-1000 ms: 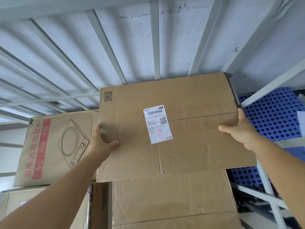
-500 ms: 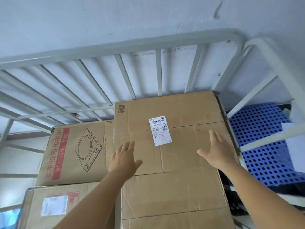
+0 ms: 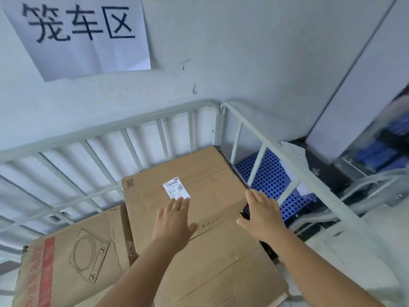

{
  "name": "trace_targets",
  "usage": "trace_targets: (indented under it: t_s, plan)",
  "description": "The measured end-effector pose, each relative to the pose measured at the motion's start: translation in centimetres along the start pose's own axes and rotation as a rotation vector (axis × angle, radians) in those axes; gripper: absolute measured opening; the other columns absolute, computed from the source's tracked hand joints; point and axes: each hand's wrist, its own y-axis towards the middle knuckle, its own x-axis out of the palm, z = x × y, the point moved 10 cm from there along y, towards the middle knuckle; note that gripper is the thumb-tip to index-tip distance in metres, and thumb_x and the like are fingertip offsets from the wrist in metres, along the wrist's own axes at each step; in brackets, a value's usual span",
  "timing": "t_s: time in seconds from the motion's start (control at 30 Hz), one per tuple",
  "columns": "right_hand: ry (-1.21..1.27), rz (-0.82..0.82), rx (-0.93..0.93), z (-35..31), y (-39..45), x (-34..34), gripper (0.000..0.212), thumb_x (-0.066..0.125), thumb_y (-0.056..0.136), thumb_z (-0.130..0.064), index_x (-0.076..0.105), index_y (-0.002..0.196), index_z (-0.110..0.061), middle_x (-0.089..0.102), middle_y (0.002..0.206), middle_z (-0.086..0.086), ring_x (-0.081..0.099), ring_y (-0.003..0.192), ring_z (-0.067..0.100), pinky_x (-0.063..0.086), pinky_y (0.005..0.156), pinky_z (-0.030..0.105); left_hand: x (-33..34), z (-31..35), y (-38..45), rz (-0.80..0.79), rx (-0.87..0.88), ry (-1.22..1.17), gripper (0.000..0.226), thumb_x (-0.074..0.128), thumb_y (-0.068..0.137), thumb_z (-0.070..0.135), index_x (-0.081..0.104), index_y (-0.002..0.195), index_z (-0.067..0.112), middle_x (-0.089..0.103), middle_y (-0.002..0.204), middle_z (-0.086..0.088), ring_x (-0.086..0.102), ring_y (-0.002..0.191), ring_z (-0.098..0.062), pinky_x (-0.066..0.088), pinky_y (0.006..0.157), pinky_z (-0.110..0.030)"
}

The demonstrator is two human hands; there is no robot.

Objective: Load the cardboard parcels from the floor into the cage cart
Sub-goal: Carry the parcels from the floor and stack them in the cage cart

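Both hands flat over parcel (image 3: 199,180).

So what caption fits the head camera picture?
Two open hands, left hand and right hand, over a labelled brown cardboard parcel in the grey metal cage cart.

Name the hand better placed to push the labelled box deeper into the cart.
Left. The left hand lies flat over the top of the labelled box, fingers at its label. The right hand hangs over the box's right edge, so it would likely slip off.
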Motion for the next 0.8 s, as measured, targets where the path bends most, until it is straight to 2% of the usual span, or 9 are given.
trace_targets:
  t_s: [0.3,0.47,0.57,0.7,0.8]
  plan:
    - [0.127,0.218,0.307,6.7,-19.2,-3.5,0.078,0.055,0.093,-0.051,0.017,0.152,-0.016,0.018,0.161,0.002,0.014,0.148,0.021,0.013,0.118,0.044,-3.1,12.7,-10.8,0.005,0.415,-0.015,0.073,0.051,0.094,0.047,0.018,0.153,0.022,0.022,0.158,0.005,0.016,0.147,-0.016,0.015,0.118,-0.035]
    - [0.17,0.319,0.482,11.0,-30.0,-3.8,0.081,0.054,0.094,-0.047,0.01,0.155,-0.017,0.011,0.163,-0.001,0.008,0.15,0.02,0.009,0.12,0.042,-3.1,21.4,-17.4,0.0,0.642,0.005,0.073,0.048,0.095,0.048,0.013,0.154,0.022,0.019,0.159,0.005,0.016,0.147,-0.016,0.015,0.119,-0.037]
    - [0.208,0.375,0.594,14.1,-36.5,-2.4,0.08,0.052,0.093,-0.046,0.011,0.155,-0.017,0.011,0.162,-0.001,0.008,0.149,0.02,0.009,0.12,0.042,-2.0,26.8,-22.1,-0.015,0.795,0.042,0.073,0.047,0.095,0.049,0.014,0.154,0.022,0.021,0.158,0.006,0.017,0.146,-0.015,0.015,0.119,-0.037]
    - [0.27,0.356,0.77,17.6,-45.4,1.3,0.083,0.049,0.096,-0.048,0.001,0.157,-0.017,0.001,0.164,0.0,-0.001,0.151,0.022,0.001,0.12,0.042,1.0,32.7,-28.7,-0.059,0.953,0.081,0.075,0.048,0.095,0.05,0.013,0.154,0.02,0.02,0.159,0.004,0.016,0.147,-0.017,0.014,0.12,-0.04]
    - [0.296,0.372,0.891,19.1,-52.5,4.3,0.083,0.05,0.095,-0.048,0.003,0.156,-0.017,0.005,0.163,-0.001,0.002,0.15,0.022,0.004,0.12,0.041,4.1,35.9,-34.5,-0.091,1.067,0.124,0.077,0.046,0.095,0.052,0.011,0.155,0.019,0.017,0.16,0.003,0.014,0.148,-0.016,0.015,0.12,-0.04]
